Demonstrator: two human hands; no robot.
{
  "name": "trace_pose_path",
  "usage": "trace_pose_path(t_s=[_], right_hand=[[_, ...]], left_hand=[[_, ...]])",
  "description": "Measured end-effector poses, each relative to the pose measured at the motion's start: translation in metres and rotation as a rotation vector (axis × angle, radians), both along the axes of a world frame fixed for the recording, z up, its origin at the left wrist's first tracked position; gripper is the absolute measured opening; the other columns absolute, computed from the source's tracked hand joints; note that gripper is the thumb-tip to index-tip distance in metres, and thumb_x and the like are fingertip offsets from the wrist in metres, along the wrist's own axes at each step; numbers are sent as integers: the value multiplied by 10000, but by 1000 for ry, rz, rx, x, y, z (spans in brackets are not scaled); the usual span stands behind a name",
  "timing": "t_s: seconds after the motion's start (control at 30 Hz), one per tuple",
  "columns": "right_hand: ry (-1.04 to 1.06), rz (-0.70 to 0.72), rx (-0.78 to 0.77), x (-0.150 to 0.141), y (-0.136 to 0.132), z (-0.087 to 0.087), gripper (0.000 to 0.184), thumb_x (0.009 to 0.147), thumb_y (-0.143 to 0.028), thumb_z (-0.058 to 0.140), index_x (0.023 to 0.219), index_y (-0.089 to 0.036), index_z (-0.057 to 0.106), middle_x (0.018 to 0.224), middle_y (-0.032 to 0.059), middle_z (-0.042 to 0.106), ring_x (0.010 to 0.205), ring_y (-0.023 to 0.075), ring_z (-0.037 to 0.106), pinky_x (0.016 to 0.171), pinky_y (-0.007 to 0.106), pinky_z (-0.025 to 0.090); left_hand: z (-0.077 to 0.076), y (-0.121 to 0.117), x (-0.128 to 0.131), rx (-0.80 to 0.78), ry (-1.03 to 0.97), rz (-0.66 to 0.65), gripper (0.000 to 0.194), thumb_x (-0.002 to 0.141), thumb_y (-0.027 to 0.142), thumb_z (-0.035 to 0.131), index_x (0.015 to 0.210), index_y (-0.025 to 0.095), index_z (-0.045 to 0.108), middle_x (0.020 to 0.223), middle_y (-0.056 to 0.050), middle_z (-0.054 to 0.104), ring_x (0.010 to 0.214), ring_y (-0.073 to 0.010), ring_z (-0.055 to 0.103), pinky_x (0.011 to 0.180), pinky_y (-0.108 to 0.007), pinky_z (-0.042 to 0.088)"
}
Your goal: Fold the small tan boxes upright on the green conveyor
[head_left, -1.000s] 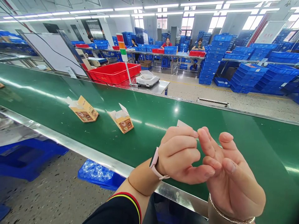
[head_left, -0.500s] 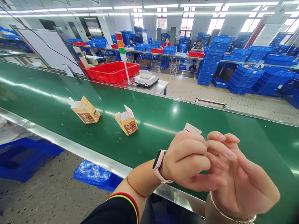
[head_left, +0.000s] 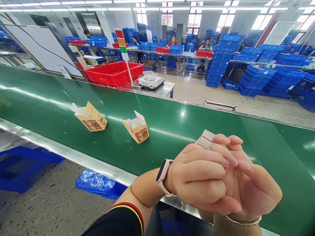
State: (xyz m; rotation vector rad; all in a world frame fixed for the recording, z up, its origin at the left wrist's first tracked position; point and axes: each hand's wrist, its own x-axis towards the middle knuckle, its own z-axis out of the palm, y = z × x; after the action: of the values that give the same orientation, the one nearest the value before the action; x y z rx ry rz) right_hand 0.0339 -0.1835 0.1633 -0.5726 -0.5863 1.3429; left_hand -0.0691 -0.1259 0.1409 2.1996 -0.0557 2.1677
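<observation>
My left hand (head_left: 197, 180), wearing a pink smartwatch, is curled around the lower edge of a small white card (head_left: 205, 139) with a red line on it. The card's lower part is hidden behind my fingers. My right hand (head_left: 248, 183), with a thin bracelet at the wrist, presses against the left fingers at the card's edge. Whether it grips the card is hidden. Both hands are above the green conveyor belt (head_left: 172, 141). Further left on the belt lie two open cardboard boxes (head_left: 91, 117) (head_left: 136, 128), tipped on their sides, apart from my hands.
A steel belt edge (head_left: 73, 155) runs along my side, with a blue crate (head_left: 98, 185) on the floor below. Beyond the belt stand a red bin (head_left: 113, 73), a bench scale (head_left: 151, 80), a signal tower (head_left: 122, 44), stacked blue crates (head_left: 258, 80) and seated co-workers (head_left: 172, 41).
My hands have closed together, the right fingers now overlapping the left. More of the white card shows above them. The view has shifted slightly, so the scene sits a little higher and further left.
</observation>
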Motion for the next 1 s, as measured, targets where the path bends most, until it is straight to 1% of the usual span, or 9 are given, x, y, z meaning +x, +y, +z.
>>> trace_pose_path(t_s=[0.1,0.23,0.4,0.5,0.6,0.73,0.87,0.93,1.0], right_hand=[[-8,5,1,0,0,-1,314,592,-226,747,858,-297,597,851,-7,527,652,117,482,656,281,566],[-3,-40,-2,-2,-3,-2,307,612,-219,752,865,-307,602,881,-9,548,695,122,523,646,271,567],[-14,-109,44,-5,-7,-3,329,608,-217,785,870,-298,604,840,-24,546,730,109,578,642,221,558],[-18,-106,60,-5,-9,-2,341,589,-214,810,860,-285,616,809,-27,563,751,115,617,603,195,548],[-11,-63,37,-7,-10,-2,310,615,-205,796,863,-288,629,852,-19,623,878,155,664,597,200,555],[7,44,16,-10,-12,-4,286,671,-167,748,903,-299,645,929,-21,682,1032,161,661,644,192,574],[42,70,-5,-14,-14,-6,230,701,-185,734,891,-292,660,968,-8,706,1075,161,654,676,198,592],[63,93,-31,-16,-14,-6,204,710,-187,729,875,-288,665,958,0,716,1065,158,660,695,204,597],[94,142,-44,-17,-14,-5,192,722,-180,720,873,-285,665,964,-4,724,1062,128,659,731,170,585]], left_hand=[[2,0,-3,-14,31,-1,406,866,399,628,575,195,433,768,3,587,724,-123,659,525,-257,585],[2,-1,-1,51,32,36,425,868,327,625,529,194,405,726,12,568,732,-135,665,623,-281,617],[-2,0,0,32,2,105,378,897,330,562,561,204,442,798,1,588,808,-124,657,661,-248,634],[-3,4,0,34,-13,168,320,890,351,561,614,203,493,768,-5,556,887,-128,639,734,-222,627],[-4,9,3,57,-92,196,313,875,379,572,620,216,493,735,2,497,871,-119,614,741,-190,599],[-3,13,7,42,-186,186,347,895,389,551,609,220,453,733,7,446,763,-98,574,608,-197,556],[-5,16,5,73,-212,224,376,906,411,536,597,214,454,724,-1,438,774,-112,523,617,-219,545],[-11,19,5,98,-252,216,400,906,456,517,595,217,441,716,2,440,762,-116,506,604,-231,543],[-23,23,7,-16,-151,211,445,899,551,471,593,231,424,666,11,436,696,-130,493,565,-274,524]])
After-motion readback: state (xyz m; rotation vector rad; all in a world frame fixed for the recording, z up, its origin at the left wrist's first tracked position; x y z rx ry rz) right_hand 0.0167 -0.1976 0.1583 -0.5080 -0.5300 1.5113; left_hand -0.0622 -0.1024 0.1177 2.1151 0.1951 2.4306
